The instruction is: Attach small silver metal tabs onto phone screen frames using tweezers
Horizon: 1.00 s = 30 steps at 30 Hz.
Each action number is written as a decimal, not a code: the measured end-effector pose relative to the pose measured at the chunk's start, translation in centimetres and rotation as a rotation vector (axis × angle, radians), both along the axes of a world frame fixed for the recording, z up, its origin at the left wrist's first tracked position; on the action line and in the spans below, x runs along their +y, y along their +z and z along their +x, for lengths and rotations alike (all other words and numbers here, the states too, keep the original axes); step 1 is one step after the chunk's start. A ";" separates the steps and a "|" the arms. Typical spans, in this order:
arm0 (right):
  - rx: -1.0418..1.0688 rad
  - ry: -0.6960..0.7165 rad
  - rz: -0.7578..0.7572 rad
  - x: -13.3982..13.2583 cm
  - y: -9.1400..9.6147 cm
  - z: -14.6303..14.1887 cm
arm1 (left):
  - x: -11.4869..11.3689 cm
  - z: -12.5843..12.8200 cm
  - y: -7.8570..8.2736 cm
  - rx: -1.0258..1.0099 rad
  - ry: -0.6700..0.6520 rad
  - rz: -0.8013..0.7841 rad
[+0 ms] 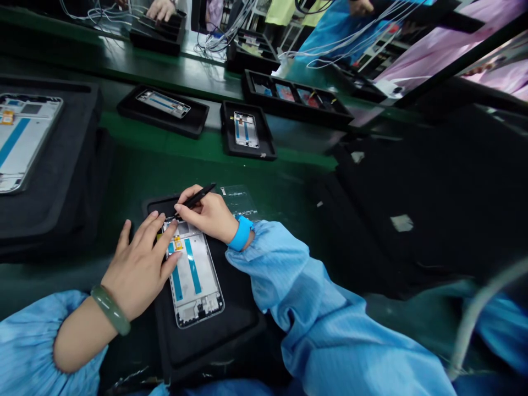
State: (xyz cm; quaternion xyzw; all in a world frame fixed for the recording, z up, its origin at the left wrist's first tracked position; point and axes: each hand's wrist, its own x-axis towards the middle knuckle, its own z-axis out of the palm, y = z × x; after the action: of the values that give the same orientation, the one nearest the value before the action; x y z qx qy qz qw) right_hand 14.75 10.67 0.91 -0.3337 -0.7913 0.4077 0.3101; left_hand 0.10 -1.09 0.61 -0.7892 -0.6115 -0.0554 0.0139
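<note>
A silver phone frame (206, 258) with two blue strips lies in a black foam tray (198, 352) in front of me. My left hand (142, 258) rests on its upper left edge with the fingers spread. In my right hand (210, 214) is a slim black pen-like tool (200, 196), pinched between thumb and fingers, its tip down at the top edge of the frame. The fingertips partly hide that tip. Just beyond my right hand lies a clear plastic sheet (239, 201) on the green table.
On the left stands a stack of black trays (78, 165) bearing another phone frame (25, 148). Two small trays with phone frames (246, 130) sit farther back, beside a compartmented black box (297, 110). Black foam sheets (433, 192) pile up at right. Across the bench shows another person's hand (161, 9).
</note>
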 end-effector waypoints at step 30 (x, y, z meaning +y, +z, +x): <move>-0.045 0.012 0.082 -0.3 0.2 0.0 | 0.1 0.1 0.1 -0.041 0.006 -0.013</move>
State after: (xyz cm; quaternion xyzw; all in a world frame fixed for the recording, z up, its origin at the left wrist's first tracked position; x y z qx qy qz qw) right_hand 14.72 10.40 1.15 -0.3252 -0.8162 0.3691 0.3030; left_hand 0.18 -1.02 0.72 -0.7862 -0.6143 -0.0676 -0.0034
